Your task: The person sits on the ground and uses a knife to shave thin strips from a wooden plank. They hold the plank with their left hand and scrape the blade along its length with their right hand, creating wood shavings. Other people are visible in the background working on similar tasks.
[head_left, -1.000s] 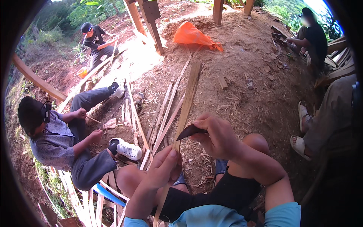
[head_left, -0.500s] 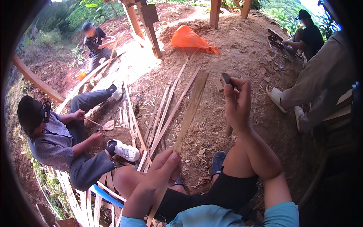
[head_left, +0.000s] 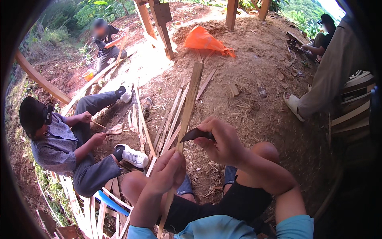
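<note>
My left hand (head_left: 169, 169) is closed around a long, thin wooden strip (head_left: 190, 99). The strip rises tilted from my lap, its far end pointing up and away from me. In my right hand (head_left: 223, 141) is a dark knife (head_left: 195, 135), pinched between the fingers. Its curved blade points left, and the tip meets or overlaps the strip just above my left fingers; whether it cuts in I cannot tell. Most of the knife's handle is hidden by my right hand.
Several wooden strips (head_left: 172, 117) lie on the ground ahead. A co-worker (head_left: 53, 139) sits close at left, shoes near the strips. Another person's leg (head_left: 324, 79) stands at right. An orange sheet (head_left: 205, 40) lies beyond, near wooden posts (head_left: 161, 32). More strips (head_left: 89, 215) are piled at lower left.
My right hand has come down and left, bringing the knife from beside the strip to the strip. The strip now stands steeper. The leg at right has shifted.
</note>
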`<state>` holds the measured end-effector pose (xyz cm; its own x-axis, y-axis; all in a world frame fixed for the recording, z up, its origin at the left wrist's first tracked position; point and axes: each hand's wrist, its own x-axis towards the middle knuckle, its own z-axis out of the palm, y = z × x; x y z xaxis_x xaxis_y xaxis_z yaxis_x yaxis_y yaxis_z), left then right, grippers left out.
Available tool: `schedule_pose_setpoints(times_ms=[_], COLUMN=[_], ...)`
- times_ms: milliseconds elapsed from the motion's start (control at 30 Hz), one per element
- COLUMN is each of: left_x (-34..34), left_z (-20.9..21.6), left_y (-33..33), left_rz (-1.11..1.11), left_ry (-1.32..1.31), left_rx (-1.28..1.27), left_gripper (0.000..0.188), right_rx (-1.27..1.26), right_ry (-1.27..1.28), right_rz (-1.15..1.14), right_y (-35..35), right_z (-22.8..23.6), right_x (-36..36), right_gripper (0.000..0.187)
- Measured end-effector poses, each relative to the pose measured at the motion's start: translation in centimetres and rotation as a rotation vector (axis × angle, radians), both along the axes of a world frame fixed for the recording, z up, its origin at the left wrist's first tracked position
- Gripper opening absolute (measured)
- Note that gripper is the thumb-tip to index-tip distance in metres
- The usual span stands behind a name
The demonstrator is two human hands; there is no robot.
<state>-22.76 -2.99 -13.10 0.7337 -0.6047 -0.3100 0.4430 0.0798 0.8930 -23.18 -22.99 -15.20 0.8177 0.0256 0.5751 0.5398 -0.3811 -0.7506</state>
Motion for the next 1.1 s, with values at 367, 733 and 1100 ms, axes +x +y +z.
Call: schedule_pose_setpoints(times_ms=[367, 733, 1100], left_x=[-0.2, -1.4, -0.4], left_z=[-0.1, 0.2, 0.4], left_y=[-0.4, -0.2, 0.3], left_rz=[-0.001, -0.043, 0.021], left_ry=[-0.052, -0.080, -0.067], left_rx=[0.023, 0.091, 0.110], left_gripper=[0.031, 0.033, 0.033], right_rx=[0.100, 0.399, 0.027], right_ry=[-0.093, -0.009, 0.001], right_rz=[-0.130, -0.500, -0.057], right_y=[0.9, -4.6, 0.7], right_z=[-0.1, -0.3, 0.0], right_x=[0.1, 2.0, 0.0], right_gripper=[0.022, 0.026, 0.022])
